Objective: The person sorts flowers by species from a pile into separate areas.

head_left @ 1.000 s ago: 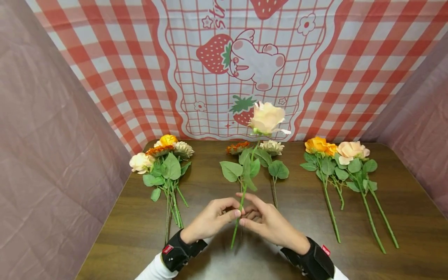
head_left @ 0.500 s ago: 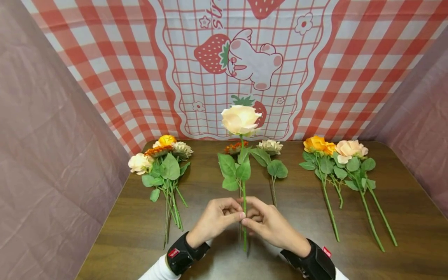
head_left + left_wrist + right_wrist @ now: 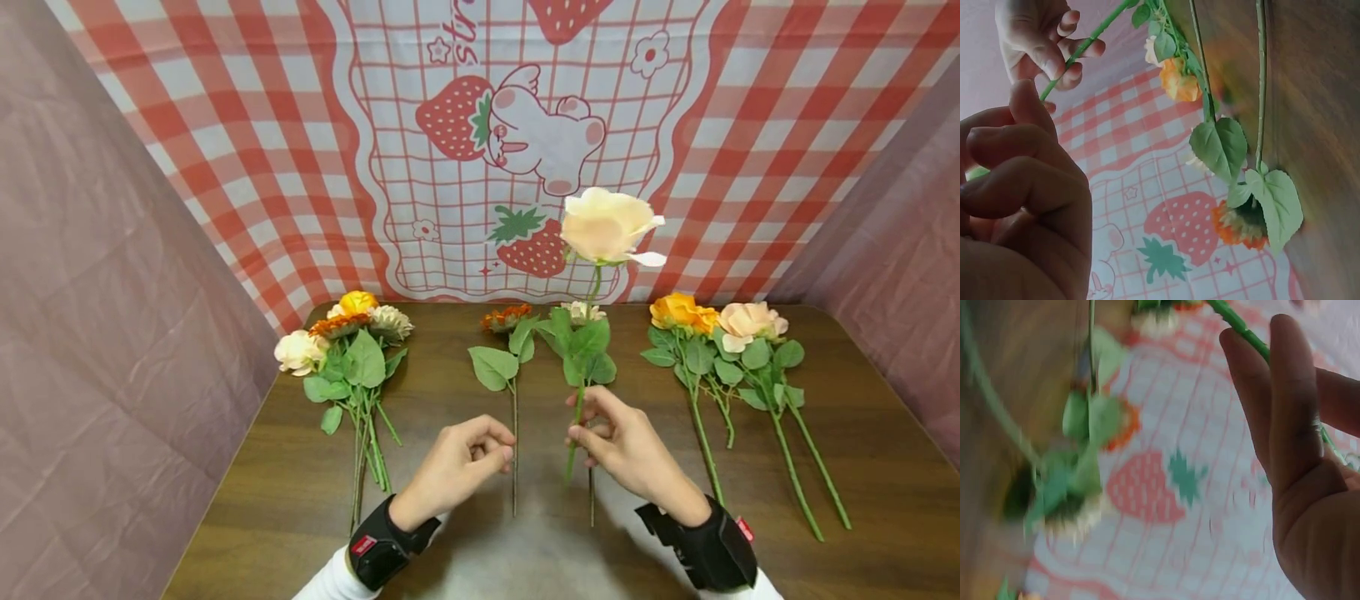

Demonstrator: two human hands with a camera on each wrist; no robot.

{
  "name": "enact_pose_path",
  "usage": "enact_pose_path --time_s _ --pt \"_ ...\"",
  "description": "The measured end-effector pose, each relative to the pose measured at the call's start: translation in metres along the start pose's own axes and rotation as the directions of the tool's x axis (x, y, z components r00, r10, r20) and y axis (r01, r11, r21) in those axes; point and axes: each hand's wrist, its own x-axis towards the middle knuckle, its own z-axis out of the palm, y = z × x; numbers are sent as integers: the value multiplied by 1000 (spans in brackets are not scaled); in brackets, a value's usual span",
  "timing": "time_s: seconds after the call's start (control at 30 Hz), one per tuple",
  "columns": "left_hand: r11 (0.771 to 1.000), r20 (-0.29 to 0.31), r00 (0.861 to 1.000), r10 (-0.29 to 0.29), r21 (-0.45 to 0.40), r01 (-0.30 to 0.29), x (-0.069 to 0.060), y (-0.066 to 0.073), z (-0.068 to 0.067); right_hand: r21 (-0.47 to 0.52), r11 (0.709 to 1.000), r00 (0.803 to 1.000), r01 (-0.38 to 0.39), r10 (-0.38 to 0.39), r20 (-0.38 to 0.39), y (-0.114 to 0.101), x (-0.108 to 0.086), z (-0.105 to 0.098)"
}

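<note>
Rose stem point(image 3: 579, 406) between right fingers point(image 3: 604, 402)

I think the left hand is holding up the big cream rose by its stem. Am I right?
Not quite: the right hand is holding up the big cream rose by its stem. The head view shows the left hand apart from it.

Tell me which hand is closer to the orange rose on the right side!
Right. In the head view, the right hand, holding the cream rose, is below and slightly left of the orange rose; the left hand is much farther left.
</note>
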Motion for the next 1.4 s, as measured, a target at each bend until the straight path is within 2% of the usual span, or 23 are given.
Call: enact_pose_path --time_s 0.13,0.3,0.57,0.7,0.83,0.97,1.1,1.2,1.33,1.4 --pt "1000 5 1000 -10 -10 10 -1 0 -1 -66 997 992 42 -49 -116 3 -2 -23" --pt "999 24 999 -37 10 36 -3 0 -1 -126 990 976 61 -86 -199 5 -2 -45" --pt "998 53 996 -65 14 64 -4 1 -2 -250 967 971 -41 -20 -237 8 -6 -76" --pt "998 64 996 -59 10 58 -4 1 -2 -330 938 967 -104 17 -254 11 -10 -93" --pt "998 79 995 -58 10 57 -4 0 -2 -415 886 955 -207 92 -281 15 -19 -116" --pt "998 92 994 -60 17 59 -5 -2 -3 -464 832 936 -304 170 -310 20 -29 -139" --pt "997 106 992 -65 35 62 -5 -4 -3 -533 762 918 -368 207 -337 31 -38 -162" --pt "997 114 991 -68 49 63 -5 -4 -3 -573 704 903 -420 263 -339 40 -45 -177" --pt "996 118 990 -72 53 66 -6 -4 -3 -583 632 859 -510 401 -318 53 -54 -194" --pt "996 120 990 -79 55 73 -6 -4 -3 -575 596 823 -560 475 -310 59 -57 -199"
